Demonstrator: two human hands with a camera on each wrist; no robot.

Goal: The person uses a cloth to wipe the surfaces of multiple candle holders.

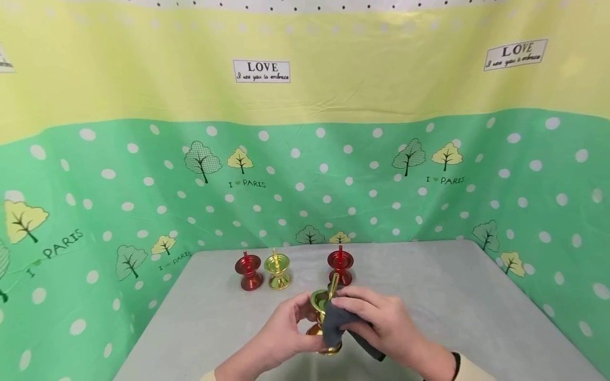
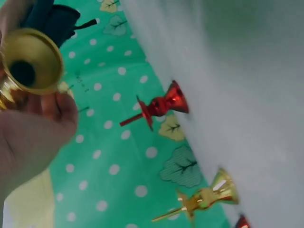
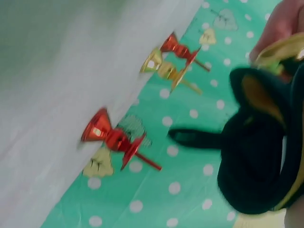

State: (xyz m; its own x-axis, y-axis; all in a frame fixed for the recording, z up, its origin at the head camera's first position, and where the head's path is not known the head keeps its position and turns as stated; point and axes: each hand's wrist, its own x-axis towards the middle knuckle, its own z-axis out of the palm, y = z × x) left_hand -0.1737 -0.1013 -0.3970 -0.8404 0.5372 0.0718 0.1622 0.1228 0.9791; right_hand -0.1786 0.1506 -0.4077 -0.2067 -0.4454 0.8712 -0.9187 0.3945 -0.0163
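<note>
Raised above the table, a gold candle holder with a central stem is gripped by my left hand around its side. Its hollow base faces the camera in the left wrist view. My right hand holds a dark grey cloth against the candle holder's right side, hiding part of its cup and waist. A loop of the cloth hangs out in the right wrist view. Behind my hands stands a red candle holder, partly covered by the held one.
Further left, another red candle holder and a second gold one stand upright side by side near the back of the grey table. A green and yellow printed curtain encloses the back and sides.
</note>
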